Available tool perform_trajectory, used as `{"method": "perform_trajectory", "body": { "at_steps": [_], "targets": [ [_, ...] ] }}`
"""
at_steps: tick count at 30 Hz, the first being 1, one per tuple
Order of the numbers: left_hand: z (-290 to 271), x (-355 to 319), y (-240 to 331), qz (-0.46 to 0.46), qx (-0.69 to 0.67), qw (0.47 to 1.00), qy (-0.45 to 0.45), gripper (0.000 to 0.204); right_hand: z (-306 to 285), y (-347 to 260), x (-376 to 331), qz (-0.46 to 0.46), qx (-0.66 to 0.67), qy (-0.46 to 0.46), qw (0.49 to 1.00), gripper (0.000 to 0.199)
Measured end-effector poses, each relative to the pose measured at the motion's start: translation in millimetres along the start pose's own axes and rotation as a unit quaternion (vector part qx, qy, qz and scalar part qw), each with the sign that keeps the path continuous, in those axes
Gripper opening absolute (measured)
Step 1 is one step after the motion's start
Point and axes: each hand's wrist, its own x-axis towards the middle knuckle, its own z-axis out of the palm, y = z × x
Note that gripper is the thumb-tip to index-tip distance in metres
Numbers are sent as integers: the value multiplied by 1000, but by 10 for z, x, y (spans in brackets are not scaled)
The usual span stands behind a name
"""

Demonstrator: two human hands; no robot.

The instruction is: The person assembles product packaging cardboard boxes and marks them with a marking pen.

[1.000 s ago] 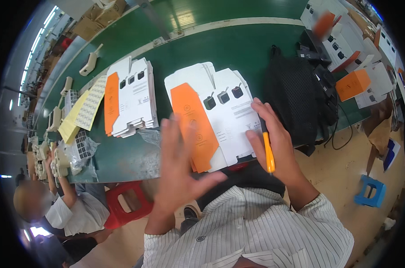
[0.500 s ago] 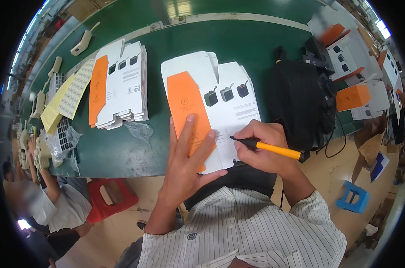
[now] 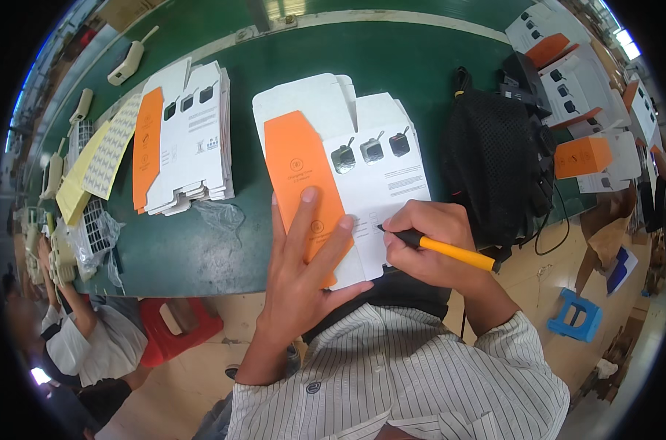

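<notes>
A flat, unfolded white carton with an orange panel and three printed speaker pictures lies before me at the table's front edge. My left hand rests on its lower left part, fingers spread flat over the orange panel and thumb stretched along the bottom edge. My right hand grips a yellow marker pen with a black tip end. That tip points left at a small column of printed boxes on the white panel. Whether it touches the card I cannot tell.
A stack of similar flat cartons lies left, beside yellow sticker sheets and clear plastic. To the right sit a black mesh bag and more cartons. A co-worker works at far left. Red and blue stools stand below.
The view has shifted slightly, so the left stack appears farther left. My left hand stays spread on the carton, and the pen tip has hardly moved among the printed boxes.
</notes>
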Motion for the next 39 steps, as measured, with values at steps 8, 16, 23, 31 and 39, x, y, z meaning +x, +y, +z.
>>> {"method": "perform_trajectory", "body": {
  "at_steps": [8,16,23,31,39],
  "targets": [
    [-120,39,36,19,-93,995,-27,75,-49,152,-225,-13,89,195,977,34],
    [-69,22,243,-157,18,987,8,82,85,74,-163,137,21,139,981,53],
    [-219,-5,422,-133,56,986,89,77,110,-32,-266,31,62,196,978,48],
    [-1391,541,-418,-140,-304,898,286,63,-193,-114,-98,13,-68,62,996,46],
    [-1387,299,-1533,-331,293,882,162,65,-111,-61,-99,5,-173,-53,983,49]
  ]
}}
